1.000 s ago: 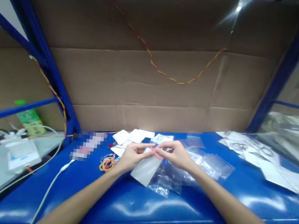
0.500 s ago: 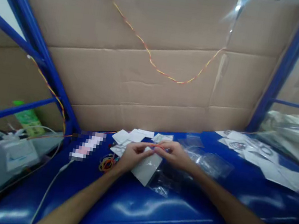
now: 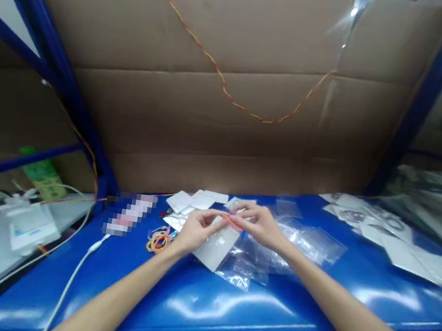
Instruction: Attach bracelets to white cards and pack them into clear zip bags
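Both hands meet over the blue tabletop at a small clear plastic bag (image 3: 215, 247) with a white card-like sheet showing in it. A reddish strip runs along its top edge, between my fingers. My left hand (image 3: 198, 230) pinches the top left of the bag with thumb and forefinger. On the other side, my right hand (image 3: 258, 224) has its fingers closed on the right end of that strip. Beneath and to the right lie loose clear plastic bags (image 3: 237, 274). A small bundle of coloured wires (image 3: 159, 239) rests left of my left hand.
White packets (image 3: 192, 201) lie behind my hands. More flat packets (image 3: 398, 238) spread over the right of the blue table (image 3: 220, 327). A cardboard sheet (image 3: 207, 146) stands at the back between blue posts. A white cable (image 3: 72, 282) crosses the left side.
My hands stay at nearly the same place on the bag, with small finger shifts at its top edge. The tabletop looks brighter and the cardboard darker.
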`<state>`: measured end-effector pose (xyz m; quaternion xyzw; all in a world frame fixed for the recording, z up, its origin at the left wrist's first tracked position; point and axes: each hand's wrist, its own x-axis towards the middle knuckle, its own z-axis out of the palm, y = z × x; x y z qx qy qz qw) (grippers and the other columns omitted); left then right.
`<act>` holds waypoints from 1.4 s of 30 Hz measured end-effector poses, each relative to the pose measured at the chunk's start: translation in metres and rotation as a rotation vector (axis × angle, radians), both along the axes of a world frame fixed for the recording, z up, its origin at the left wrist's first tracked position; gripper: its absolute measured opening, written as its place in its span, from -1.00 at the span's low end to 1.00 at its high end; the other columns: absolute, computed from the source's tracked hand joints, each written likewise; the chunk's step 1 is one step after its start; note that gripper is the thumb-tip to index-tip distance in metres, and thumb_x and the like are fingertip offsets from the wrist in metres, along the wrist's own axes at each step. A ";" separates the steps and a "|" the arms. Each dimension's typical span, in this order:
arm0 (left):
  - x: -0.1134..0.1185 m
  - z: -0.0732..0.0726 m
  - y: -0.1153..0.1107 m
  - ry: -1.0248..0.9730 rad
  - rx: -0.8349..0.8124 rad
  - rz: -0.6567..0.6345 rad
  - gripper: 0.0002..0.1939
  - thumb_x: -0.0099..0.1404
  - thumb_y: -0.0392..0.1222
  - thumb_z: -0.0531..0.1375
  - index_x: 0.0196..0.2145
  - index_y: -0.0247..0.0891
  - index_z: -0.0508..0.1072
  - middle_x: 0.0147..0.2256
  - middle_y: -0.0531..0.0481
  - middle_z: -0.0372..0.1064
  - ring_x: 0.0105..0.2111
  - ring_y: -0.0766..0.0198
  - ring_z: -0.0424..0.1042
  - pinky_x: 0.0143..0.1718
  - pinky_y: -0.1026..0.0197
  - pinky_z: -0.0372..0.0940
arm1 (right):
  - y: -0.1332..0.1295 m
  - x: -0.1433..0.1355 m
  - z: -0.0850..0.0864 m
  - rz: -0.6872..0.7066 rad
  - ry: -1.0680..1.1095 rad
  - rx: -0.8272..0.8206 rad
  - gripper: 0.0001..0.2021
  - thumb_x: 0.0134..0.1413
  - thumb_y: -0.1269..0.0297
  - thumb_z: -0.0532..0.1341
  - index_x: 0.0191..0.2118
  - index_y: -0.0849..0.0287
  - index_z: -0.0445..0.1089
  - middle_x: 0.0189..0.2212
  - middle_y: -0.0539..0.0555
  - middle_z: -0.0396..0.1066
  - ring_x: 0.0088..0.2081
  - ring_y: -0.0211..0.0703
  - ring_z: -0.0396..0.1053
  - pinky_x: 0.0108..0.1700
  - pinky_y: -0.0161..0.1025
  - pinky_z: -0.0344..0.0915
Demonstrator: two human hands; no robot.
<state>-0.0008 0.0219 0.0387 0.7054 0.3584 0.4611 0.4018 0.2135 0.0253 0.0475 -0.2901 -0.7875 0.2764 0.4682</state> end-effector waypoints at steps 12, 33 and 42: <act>-0.002 -0.002 0.002 0.011 -0.029 0.000 -0.61 0.22 0.09 0.38 -0.19 -0.31 0.69 -0.26 -0.18 0.65 -0.31 0.08 0.58 -0.28 0.17 0.40 | 0.001 -0.001 -0.003 -0.039 -0.035 0.053 -0.69 0.24 0.03 0.31 -0.34 0.14 0.66 -0.16 0.18 0.52 -0.09 -0.02 0.47 -0.06 -0.13 0.38; 0.000 -0.004 0.002 -0.082 -0.107 0.050 -0.60 0.17 0.07 0.42 -0.17 -0.30 0.68 -0.24 -0.17 0.66 -0.30 0.07 0.58 -0.29 0.16 0.41 | -0.008 0.000 0.007 0.078 -0.110 -0.096 -0.67 0.36 0.02 0.19 -0.15 0.15 0.59 -0.15 0.12 0.58 -0.12 -0.04 0.47 -0.14 -0.19 0.35; -0.003 -0.007 0.004 -0.048 -0.155 -0.044 -0.47 0.23 0.13 0.36 0.02 -0.31 0.63 -0.13 -0.23 0.64 -0.30 0.05 0.58 -0.33 0.15 0.41 | -0.003 0.004 0.004 0.030 -0.176 -0.044 -0.71 0.18 0.11 0.36 -0.11 0.22 0.59 -0.21 0.13 0.60 -0.24 -0.08 0.47 -0.21 -0.20 0.33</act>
